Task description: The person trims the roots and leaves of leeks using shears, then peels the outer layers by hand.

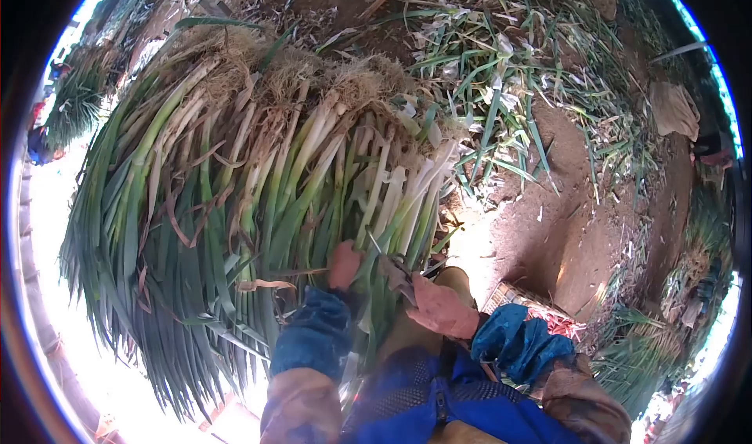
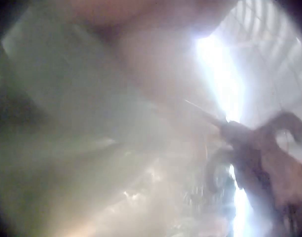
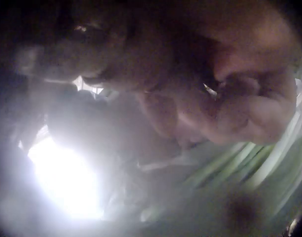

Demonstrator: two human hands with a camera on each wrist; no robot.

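A large heap of leeks, with bushy roots at the far end and green leaves toward the person, fills the left of the head view. My left hand grips leek leaves at the heap's near right edge. Just right of it, my right hand curls round a tool with a thin metal blade that points toward the leeks. The blade shows blurred in the left wrist view, and its handle is hidden by the fingers. In the right wrist view, pale leek stalks lie behind curled fingers.
Cut leaf scraps litter the brown soil beyond and right of the heap. A woven basket with reddish contents stands beside the right forearm. More leeks lie at the far right, and a beige cloth sits at upper right.
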